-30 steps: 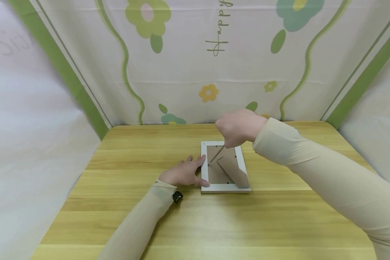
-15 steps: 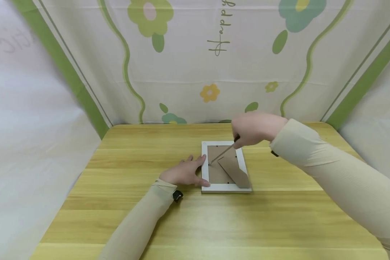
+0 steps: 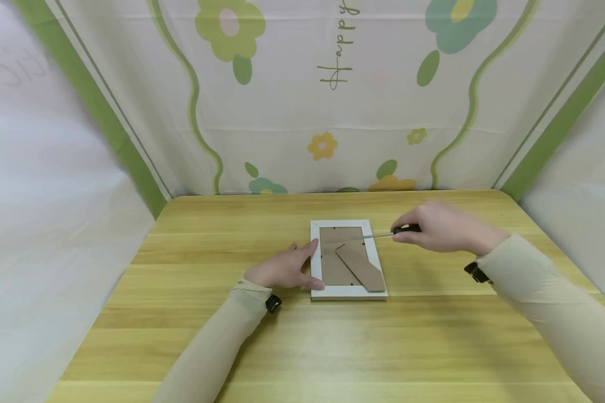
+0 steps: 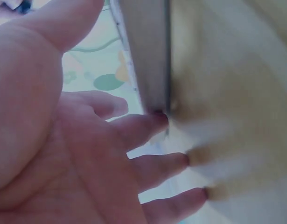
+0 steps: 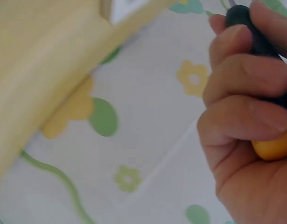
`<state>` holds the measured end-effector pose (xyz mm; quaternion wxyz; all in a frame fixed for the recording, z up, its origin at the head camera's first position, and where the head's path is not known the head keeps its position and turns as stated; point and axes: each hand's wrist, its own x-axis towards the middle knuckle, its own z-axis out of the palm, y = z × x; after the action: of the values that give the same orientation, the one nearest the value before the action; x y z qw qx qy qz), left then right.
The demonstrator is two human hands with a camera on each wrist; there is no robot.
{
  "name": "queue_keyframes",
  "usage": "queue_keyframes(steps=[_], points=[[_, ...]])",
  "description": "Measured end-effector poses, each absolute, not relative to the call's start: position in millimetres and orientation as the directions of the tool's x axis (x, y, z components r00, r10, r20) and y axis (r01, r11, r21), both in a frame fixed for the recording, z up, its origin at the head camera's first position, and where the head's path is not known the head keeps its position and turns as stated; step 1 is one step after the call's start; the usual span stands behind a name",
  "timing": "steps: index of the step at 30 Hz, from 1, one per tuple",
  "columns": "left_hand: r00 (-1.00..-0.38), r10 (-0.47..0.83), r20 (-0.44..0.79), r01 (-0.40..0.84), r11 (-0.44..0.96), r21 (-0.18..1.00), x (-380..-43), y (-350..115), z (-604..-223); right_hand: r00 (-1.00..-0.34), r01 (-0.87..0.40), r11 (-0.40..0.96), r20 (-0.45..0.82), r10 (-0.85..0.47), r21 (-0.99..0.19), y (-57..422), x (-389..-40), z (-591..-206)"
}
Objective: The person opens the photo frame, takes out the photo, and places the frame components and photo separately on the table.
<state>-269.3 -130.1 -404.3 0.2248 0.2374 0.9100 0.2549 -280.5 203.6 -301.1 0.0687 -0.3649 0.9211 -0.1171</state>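
A white picture frame point(image 3: 348, 291) lies face down on the wooden table, showing its brown backing board point(image 3: 333, 271) and stand flap point(image 3: 364, 267). Several small dark tabs sit along the board's edge. My left hand point(image 3: 284, 270) rests against the frame's left side, its thumb and forefinger spread on the white border; in the left wrist view its fingers point(image 4: 159, 167) are extended near the frame's edge. To the right, my right hand point(image 3: 448, 228) grips a screwdriver point(image 3: 405, 229) by its dark handle with a yellow end point(image 5: 274, 145). The thin shaft extends leftward above the board; its tip is blurred.
The wooden table point(image 3: 206, 347) extends around the frame. Behind it hangs a white cloth point(image 3: 277, 101) printed with flowers, and pale cloth sides with green bands stand left and right. A dark strap point(image 3: 478, 272) is on the right wrist.
My right hand has moved right and lower with the screwdriver, whose shaft has swung from steep to nearly level and left the tab on the board's left edge. My left hand stays on the frame.
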Motion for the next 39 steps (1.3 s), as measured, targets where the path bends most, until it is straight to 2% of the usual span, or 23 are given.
queue_keyframes(steps=[3, 8, 21, 27, 33, 39], points=[[-0.78, 0.556, -0.287, 0.322, 0.751, 0.576, -269, -130, -402, -0.731, -0.649, 0.701, -0.014, -0.682, -0.297, 212, -276, -319], [-0.778, 0.548, -0.308, 0.358, 0.789, 0.5, -268, -129, -401, -0.738, -0.638, 0.693, 0.009, -0.675, -0.335, 220, -270, -341], [-0.777, 0.546, -0.312, 0.365, 0.796, 0.483, -268, -128, -405, -0.734, -0.65, 0.678, 0.05, -0.678, -0.344, 215, -268, -357], [-0.782, 0.534, -0.321, 0.353, 0.804, 0.478, -267, -126, -405, -0.714, -0.675, 0.667, 0.053, -0.698, -0.315, 209, -269, -352], [-0.787, 0.528, -0.321, 0.356, 0.812, 0.462, -266, -126, -405, -0.672, -0.729, 0.644, 0.06, -0.738, -0.234, 196, -272, -332], [-0.782, 0.53, -0.328, 0.357, 0.812, 0.462, -266, -125, -402, -0.655, -0.74, 0.647, -0.024, -0.756, -0.181, 177, -276, -310]])
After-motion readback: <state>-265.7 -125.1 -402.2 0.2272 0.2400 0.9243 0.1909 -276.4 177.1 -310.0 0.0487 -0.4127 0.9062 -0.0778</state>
